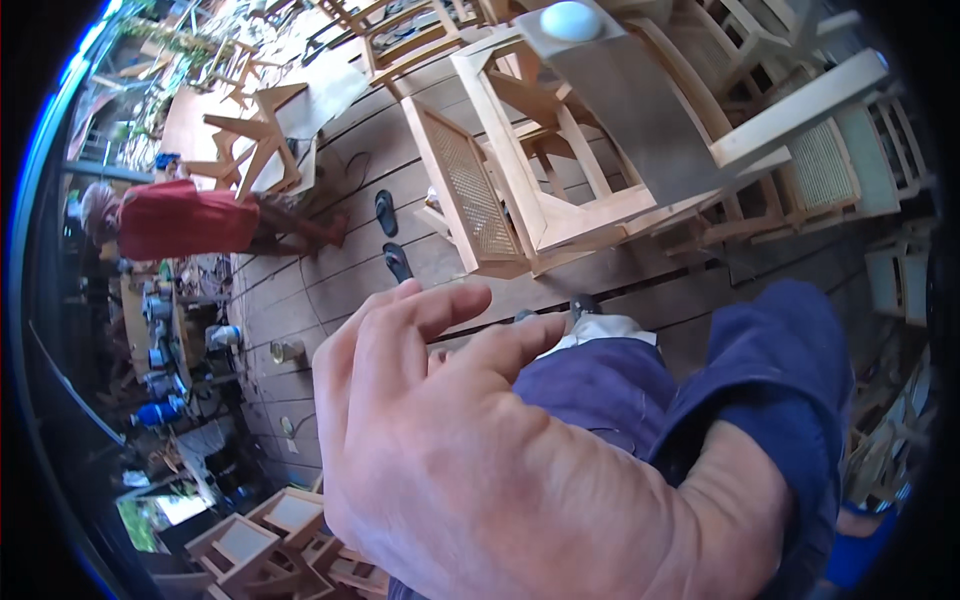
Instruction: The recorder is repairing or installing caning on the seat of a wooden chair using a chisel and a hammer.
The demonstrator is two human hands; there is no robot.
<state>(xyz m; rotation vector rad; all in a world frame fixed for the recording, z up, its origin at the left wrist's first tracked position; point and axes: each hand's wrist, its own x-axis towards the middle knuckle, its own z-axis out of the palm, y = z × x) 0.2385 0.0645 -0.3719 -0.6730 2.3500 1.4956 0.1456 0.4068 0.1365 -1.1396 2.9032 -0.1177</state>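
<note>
My right hand (pixel 470 450) fills the lower middle, close to the camera, its blue-sleeved arm coming in from the lower right. Its back faces me. The fingers are half bent and spread apart, with nothing seen between them. My left hand is out of sight. Beyond the fingers stands a light wooden furniture frame (pixel 590 225) with a woven cane panel (pixel 465 180). A grey board (pixel 650 110) lies across its top, and a white dome-shaped thing (pixel 570 20) rests at the board's far end.
A pair of dark flip-flops (pixel 386 212) lies on the plank floor (pixel 300 340). At the left, a person in a red shirt (pixel 190 218) is near a wooden chair frame (pixel 260 135). More wooden frames (pixel 240 540) are piled at lower left. Cane-panelled chairs (pixel 825 165) crowd the right.
</note>
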